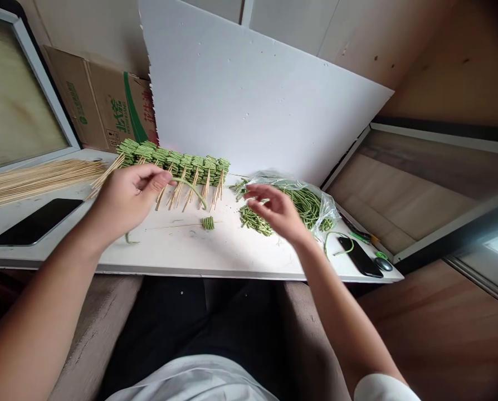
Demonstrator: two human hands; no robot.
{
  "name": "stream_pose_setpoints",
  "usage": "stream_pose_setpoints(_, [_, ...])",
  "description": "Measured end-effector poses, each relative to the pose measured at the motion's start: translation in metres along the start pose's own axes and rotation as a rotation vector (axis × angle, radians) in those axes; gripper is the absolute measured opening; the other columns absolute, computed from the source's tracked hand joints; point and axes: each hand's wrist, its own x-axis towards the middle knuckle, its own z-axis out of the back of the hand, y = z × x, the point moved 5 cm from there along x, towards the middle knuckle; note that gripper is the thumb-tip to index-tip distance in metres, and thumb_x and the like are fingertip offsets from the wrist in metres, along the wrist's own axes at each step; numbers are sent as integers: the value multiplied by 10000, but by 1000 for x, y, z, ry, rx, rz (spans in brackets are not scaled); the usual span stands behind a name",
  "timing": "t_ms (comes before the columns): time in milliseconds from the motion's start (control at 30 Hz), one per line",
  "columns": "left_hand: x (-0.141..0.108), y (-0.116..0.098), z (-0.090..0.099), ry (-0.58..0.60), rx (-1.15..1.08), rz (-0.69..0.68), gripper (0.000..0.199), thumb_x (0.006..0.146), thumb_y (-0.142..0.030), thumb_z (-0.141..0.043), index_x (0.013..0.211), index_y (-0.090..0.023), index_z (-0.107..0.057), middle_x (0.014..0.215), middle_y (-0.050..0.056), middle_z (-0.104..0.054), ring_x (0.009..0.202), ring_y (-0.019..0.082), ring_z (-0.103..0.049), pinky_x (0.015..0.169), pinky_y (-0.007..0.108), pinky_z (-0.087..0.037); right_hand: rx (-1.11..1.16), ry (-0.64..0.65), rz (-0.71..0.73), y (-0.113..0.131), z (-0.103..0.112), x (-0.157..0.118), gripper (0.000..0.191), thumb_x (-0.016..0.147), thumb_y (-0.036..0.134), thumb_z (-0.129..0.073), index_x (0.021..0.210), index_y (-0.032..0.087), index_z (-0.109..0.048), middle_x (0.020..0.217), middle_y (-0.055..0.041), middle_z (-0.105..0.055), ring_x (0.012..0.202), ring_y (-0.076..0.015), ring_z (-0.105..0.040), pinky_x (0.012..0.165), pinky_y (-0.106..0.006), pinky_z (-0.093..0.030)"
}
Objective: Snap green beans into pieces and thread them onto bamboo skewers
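Note:
My left hand [130, 197] pinches one end of a long green bean [193, 188], which arcs to the right over the table. Part of a bean also hangs below that hand. To the right, my right hand [274, 209] hovers with fingers apart and nothing visible in them, in front of a pile of long beans [305, 203] in a clear plastic bag. Cut bean pieces [255, 221] lie just below its fingers. Between my hands, a skewer [176, 225] with a folded bean bundle [208, 223] on it rests on the white table.
Stacked bean skewers [177, 164] line the back of the table [215, 256]. Loose bamboo sticks [35, 178] and a dark tablet-like device [38, 221] lie at left. A phone [360, 257] sits at right. A white board [249, 83] and a cardboard box [102, 103] stand behind.

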Motion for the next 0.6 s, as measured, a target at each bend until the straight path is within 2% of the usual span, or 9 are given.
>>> stream_pose_setpoints(100, [-4,-13,-5,73,13,-106,302,1020,-458,-642,1003,-195,-789,919,28,-759,815,176,-651,753,289,-491,-61,66,81,-1,-60,4,754,886,545,-838,1539,282,-569,1511,-129,-642,1363,-308,-597,1044,-449,-533])
stream_pose_setpoints(133, [-5,-16,-4,89,18,-141,288,1032,-445,-630,999,-202,-783,964,31,-763,880,187,-672,790,297,-496,-59,113,89,-4,-77,5,710,885,556,-836,1496,272,-609,1466,-126,-674,1356,-308,-601,1062,-442,-517])
stream_pose_setpoints(200, [-6,-18,0,118,38,-207,278,1052,-426,-611,988,-207,-769,994,34,-752,933,193,-680,820,305,-492,-9,263,50,-13,-102,5,440,994,587,-690,1212,212,-765,1175,-108,-789,1111,-259,-712,978,-383,-530])
stream_pose_setpoints(233, [-6,-18,4,123,51,-239,277,1056,-420,-608,974,-204,-761,985,34,-744,926,191,-677,824,308,-489,10,325,19,-17,-108,4,450,1028,605,-624,1083,189,-788,1008,-89,-798,956,-228,-727,897,-351,-535])
stream_pose_setpoints(300, [-6,-12,13,121,81,-287,282,1059,-414,-608,947,-197,-749,960,36,-734,901,190,-670,832,316,-485,9,387,-47,-23,-109,-2,521,1042,638,-572,963,168,-782,767,-42,-732,718,-174,-660,722,-301,-498])
stream_pose_setpoints(367, [-4,2,20,128,128,-282,295,1051,-417,-606,916,-196,-746,942,42,-736,883,199,-668,850,332,-485,-52,366,-79,-24,-97,-10,527,1031,648,-585,943,167,-780,714,-21,-687,657,-152,-595,640,-282,-443])
stream_pose_setpoints(467, [-3,33,20,200,211,-169,308,1012,-439,-604,877,-209,-759,947,52,-756,887,224,-667,907,368,-486,-87,299,-66,-21,-78,-24,480,1035,618,-597,1025,185,-804,911,-65,-768,791,-174,-644,694,-289,-477])
stream_pose_setpoints(533, [-5,55,12,307,241,-65,288,974,-442,-616,876,-221,-772,977,61,-775,937,248,-673,945,383,-489,-63,241,-83,-23,-71,-33,445,1034,597,-607,1099,206,-811,1038,-86,-796,871,-194,-680,729,-301,-516])
stream_pose_setpoints(600, [-11,73,-1,451,245,29,253,936,-430,-637,888,-232,-786,1013,70,-789,980,269,-678,934,378,-497,-33,165,-124,-31,-68,-40,431,1004,596,-653,1076,207,-823,1041,-96,-809,854,-203,-698,705,-310,-543])
